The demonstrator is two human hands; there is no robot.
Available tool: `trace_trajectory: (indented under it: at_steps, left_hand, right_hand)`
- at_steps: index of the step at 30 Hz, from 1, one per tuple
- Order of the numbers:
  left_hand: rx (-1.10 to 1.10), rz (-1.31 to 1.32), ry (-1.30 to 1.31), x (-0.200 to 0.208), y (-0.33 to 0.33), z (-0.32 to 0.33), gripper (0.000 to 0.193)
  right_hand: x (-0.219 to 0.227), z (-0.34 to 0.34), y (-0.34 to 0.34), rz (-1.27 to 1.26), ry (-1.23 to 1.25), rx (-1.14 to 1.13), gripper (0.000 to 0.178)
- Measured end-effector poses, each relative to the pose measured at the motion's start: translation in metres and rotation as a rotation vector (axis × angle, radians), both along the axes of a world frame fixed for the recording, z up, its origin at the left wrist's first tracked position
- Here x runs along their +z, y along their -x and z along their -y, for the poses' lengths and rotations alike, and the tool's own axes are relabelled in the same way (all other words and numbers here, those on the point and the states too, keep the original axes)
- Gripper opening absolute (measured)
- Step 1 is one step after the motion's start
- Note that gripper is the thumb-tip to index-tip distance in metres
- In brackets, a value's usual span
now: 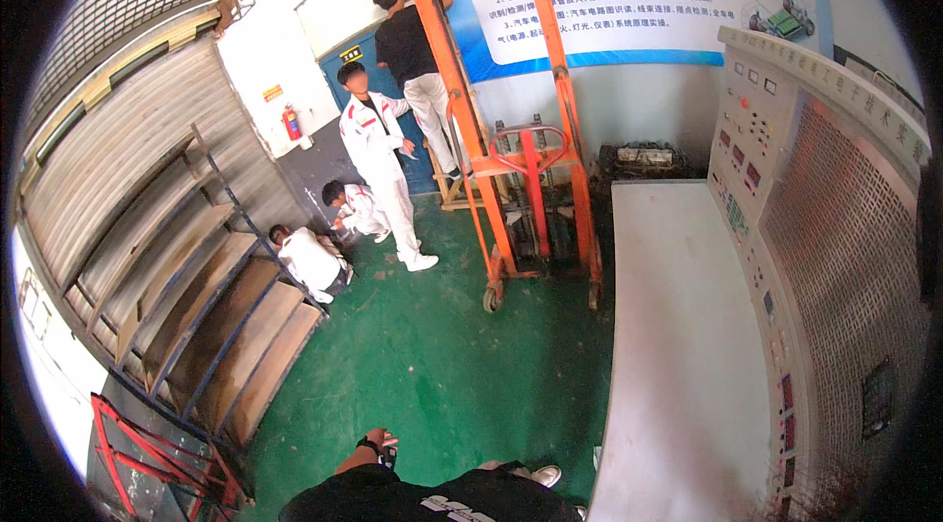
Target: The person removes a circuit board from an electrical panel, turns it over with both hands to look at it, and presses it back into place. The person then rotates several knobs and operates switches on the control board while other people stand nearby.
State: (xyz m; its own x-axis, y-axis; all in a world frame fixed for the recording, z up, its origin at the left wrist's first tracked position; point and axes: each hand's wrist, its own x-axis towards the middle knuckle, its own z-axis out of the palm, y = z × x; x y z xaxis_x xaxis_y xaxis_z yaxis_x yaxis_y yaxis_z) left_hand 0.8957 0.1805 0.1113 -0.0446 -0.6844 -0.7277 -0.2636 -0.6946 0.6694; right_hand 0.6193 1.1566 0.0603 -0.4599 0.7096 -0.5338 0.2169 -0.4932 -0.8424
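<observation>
Green floor (pixel 442 365) beneath unclenched left hand (pixel 384 439)

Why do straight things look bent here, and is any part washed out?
Head view: the fisheye lens bows straight edges toward the rim, as on the grey bench and shelving; head view again: brightness nearly bleaches the white wall above the fire extinguisher; there too, the left hand shows small, detail hard to make out.
</observation>
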Motion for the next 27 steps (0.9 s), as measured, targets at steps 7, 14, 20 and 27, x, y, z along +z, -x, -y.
trace_trajectory:
  at_steps: [7, 14, 20, 27]
  left_hand:
    - [-0.314, 0.097, -0.019, 0.012, -0.010, 0.010, 0.043]
    - [-0.111, 0.038, -0.150, 0.019, -0.010, 0.009, 0.024]
    - [-0.102, 0.034, -0.124, 0.011, -0.037, 0.030, 0.014]
    - [-0.162, 0.008, -0.069, -0.007, -0.008, 0.031, 0.015]
  right_hand:
    - [-0.075, -0.059, -0.054, -0.099, 0.132, -0.059, 0.049]
    - [-0.102, -0.044, -0.042, -0.588, 0.559, -0.147, 0.020]
    - [-0.080, -0.011, -0.023, -0.252, 0.469, -0.507, 0.006]
    - [-0.082, -0.031, -0.036, -0.488, 0.507, -0.244, 0.023]
